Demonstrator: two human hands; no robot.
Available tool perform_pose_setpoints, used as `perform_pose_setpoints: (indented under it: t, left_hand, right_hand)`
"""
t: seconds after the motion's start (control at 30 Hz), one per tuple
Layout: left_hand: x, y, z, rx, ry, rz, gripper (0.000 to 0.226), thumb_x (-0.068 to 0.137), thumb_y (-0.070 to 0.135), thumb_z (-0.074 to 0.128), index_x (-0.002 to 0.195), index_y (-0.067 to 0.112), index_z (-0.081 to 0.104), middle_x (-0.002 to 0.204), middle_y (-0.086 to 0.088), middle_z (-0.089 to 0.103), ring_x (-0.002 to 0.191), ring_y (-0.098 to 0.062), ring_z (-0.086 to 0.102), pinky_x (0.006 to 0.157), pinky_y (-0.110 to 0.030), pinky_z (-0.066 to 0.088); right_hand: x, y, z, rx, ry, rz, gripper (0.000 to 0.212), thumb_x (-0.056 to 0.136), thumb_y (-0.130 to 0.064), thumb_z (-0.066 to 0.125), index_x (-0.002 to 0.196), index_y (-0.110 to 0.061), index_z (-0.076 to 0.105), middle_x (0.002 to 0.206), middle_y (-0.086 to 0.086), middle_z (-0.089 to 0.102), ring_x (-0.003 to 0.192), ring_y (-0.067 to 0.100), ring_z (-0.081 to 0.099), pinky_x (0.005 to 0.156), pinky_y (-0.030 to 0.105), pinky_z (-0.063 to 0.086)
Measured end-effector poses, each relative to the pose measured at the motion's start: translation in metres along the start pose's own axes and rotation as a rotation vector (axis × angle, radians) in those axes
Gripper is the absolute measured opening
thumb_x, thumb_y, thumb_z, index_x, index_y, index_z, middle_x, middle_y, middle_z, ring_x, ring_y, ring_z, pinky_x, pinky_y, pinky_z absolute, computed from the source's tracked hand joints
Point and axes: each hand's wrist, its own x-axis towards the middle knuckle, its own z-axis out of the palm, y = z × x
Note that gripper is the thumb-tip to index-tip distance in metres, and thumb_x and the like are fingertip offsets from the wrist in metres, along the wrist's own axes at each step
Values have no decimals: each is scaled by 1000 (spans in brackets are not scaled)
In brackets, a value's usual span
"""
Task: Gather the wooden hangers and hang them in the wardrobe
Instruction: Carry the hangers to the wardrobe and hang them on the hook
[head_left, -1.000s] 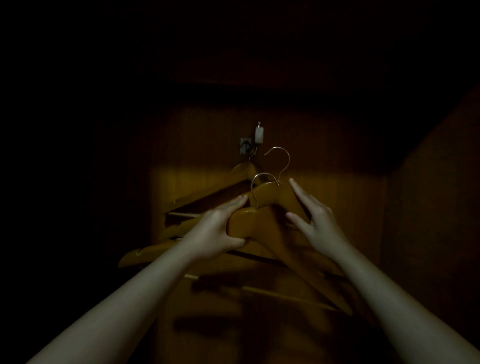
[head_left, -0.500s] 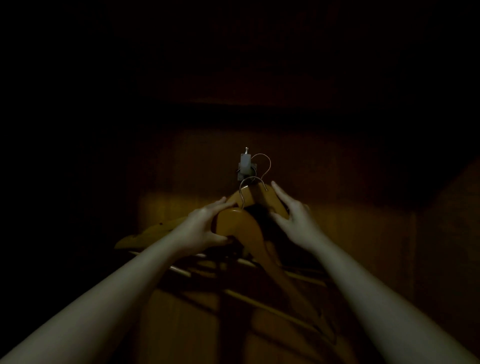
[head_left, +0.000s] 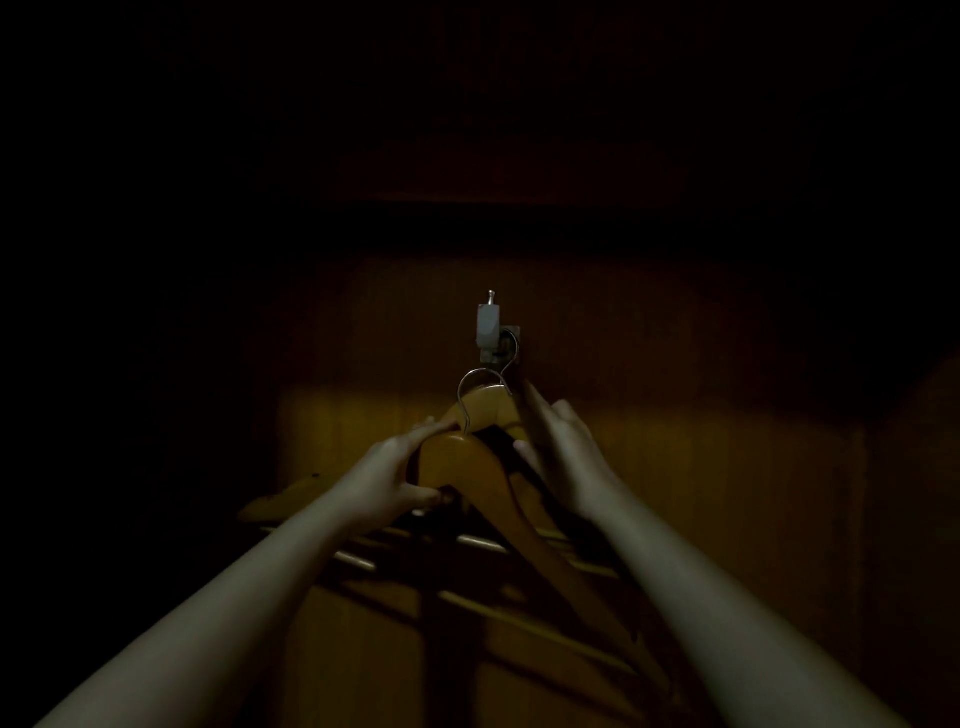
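Observation:
Inside a dim wardrobe, a metal rail end (head_left: 489, 326) juts toward me from the wooden back wall (head_left: 675, 467). My left hand (head_left: 395, 475) grips the nearest wooden hanger (head_left: 467, 462) at its shoulder, its metal hook (head_left: 475, 387) free below the rail. My right hand (head_left: 563, 449) holds the second wooden hanger (head_left: 485, 408) behind it, whose hook (head_left: 511, 351) lies over the rail. More hangers' arms and bars (head_left: 291, 499) show beneath my hands in shadow.
The wardrobe's right side wall (head_left: 914, 519) stands close at the right. A dark shelf or top edge (head_left: 519, 223) runs across above the rail. The left side is too dark to make out.
Both hands moved the hangers forward toward the rail. The rear hanger's hook went from free in the air to lying over the rail. The front hanger followed close behind it.

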Motion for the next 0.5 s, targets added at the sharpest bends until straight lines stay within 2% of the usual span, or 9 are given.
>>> perform_pose_setpoints:
  t: [0.03,0.1,0.27,0.33,0.4,0.5]
  left_hand:
    - [0,1,2,19,8,-7,79,80,5,65,143,28,23,156,-7,15,144,-23,18,114,-33,24]
    - [-1,4,5,43,18,-19,79,80,7,67,144,24,24,157,-6,12,145,-21,12,115,-32,19]
    - [-7,15,8,108,18,-64,77,79,9,68,143,20,26,157,-8,9,146,-24,8,119,-43,15]
    - [-14,20,8,94,33,-65,76,78,10,69,142,18,29,157,-9,11,145,-25,10,119,-44,16]
    - [-27,20,8,26,48,-54,75,76,11,71,140,17,32,154,-10,22,142,-27,23,116,-46,25]
    - [-51,18,6,-55,70,-14,71,74,13,73,135,22,38,132,-8,52,117,-24,55,97,-45,49]
  right_hand:
    - [0,1,1,1,12,11,60,93,-32,50,145,-33,21,137,8,40,122,27,45,99,37,41]
    - [-3,1,1,-111,6,24,68,92,-26,53,146,-35,14,138,8,36,123,26,41,101,42,41]
    - [-13,-11,-9,-428,-7,61,73,92,-29,51,148,-31,3,137,10,32,125,27,34,101,40,37]
    - [-23,-15,-9,-447,-4,66,73,93,-34,47,148,-29,0,140,9,30,127,26,31,104,40,31]
    - [-42,-18,-7,-378,46,64,69,94,-34,45,149,-28,3,141,5,29,128,23,30,105,39,29]
    - [-77,-28,-3,-292,142,62,51,95,-31,43,142,-18,30,136,2,35,126,21,36,105,39,36]
